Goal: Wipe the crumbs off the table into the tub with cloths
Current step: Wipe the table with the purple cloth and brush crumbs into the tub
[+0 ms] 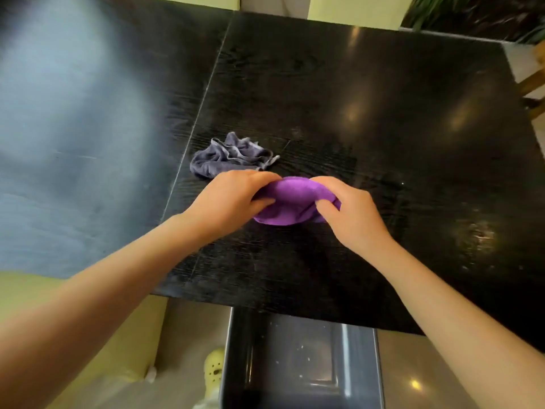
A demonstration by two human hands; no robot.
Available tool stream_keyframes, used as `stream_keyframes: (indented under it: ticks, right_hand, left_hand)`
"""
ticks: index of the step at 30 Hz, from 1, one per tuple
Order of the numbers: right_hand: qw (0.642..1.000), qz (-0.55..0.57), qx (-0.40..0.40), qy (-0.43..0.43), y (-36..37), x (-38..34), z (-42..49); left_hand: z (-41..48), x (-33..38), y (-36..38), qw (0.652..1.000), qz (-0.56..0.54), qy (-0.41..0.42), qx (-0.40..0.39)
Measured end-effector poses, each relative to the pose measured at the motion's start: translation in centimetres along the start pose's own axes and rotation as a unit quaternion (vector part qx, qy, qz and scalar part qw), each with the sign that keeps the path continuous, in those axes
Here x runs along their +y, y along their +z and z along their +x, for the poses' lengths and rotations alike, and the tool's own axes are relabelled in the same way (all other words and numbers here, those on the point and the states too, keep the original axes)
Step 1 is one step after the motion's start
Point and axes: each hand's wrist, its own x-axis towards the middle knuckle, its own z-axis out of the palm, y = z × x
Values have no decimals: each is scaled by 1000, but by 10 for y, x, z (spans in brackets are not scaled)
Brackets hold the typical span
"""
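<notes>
We see a glossy black wood-grain tabletop (354,113) with a pale seam line running from its far edge toward the near left. A crumpled grey cloth (230,156) lies on it just right of the seam. Nearer us, a bunched purple microfibre cloth (290,202) rests on the surface. Fine pale specks dot the right side.

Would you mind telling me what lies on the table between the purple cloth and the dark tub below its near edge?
In the head view, only bare black tabletop lies between the purple cloth and the dark tub; no crumbs are discernible there.
</notes>
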Motion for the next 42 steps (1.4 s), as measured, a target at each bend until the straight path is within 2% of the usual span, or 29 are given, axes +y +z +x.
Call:
stream_keyframes:
  ticks: [3, 6, 9, 13, 16, 20, 22, 24, 27, 31, 37, 40, 42]
  right_hand:
    - [997, -31, 74, 1, -44, 18, 9]
    - [992, -65, 104, 12, -72, 40, 10]
    - [989, -130, 59, 33, -75, 69, -6]
    - [977, -194, -67, 50, -54, 102, -47]
    - [959, -235, -151, 43, -36, 113, -69]
    - [979, -176, -100, -1, -22, 108, -52]
    - [970, -199, -138, -27, -12, 109, -33]
    - [954, -238, -181, -26, -1, 116, -20]
    - [954, -251, -161, -36, 14, 123, -20]
    - [948, -265, -136, -112, 29, 120, -34]
    - [966, -224, -78, -104, 40, 106, -36]
    - [964, -199, -78, -160, 60, 85, -44]
    - [954, -190, -112, -203, 78, 71, -53]
  left_hand:
    - [56, 27, 4, 999, -11, 40, 20]
    - [87, 48, 22, 998, 0, 61, 20]
    - [82, 57, 58, 996, 21, 70, -43]
    - [39, 57, 111, 988, 41, 69, -134]
    - [13, 52, 135, 985, 9, 75, -153]
    - [-1, 34, 122, 986, -140, 18, -90]
    - [-6, 11, 113, 995, -92, -1, -28]
    - [-14, -20, 107, 999, 28, -31, 16]
    - [-34, -63, 106, 986, 130, -106, -13]
    - [-51, -80, 126, 976, 167, -130, -51]
    - [-51, -78, 128, 975, 173, -133, -43]
    - [-50, -74, 126, 975, 170, -135, -41]
    - [-50, -74, 126, 975, 172, -135, -42]
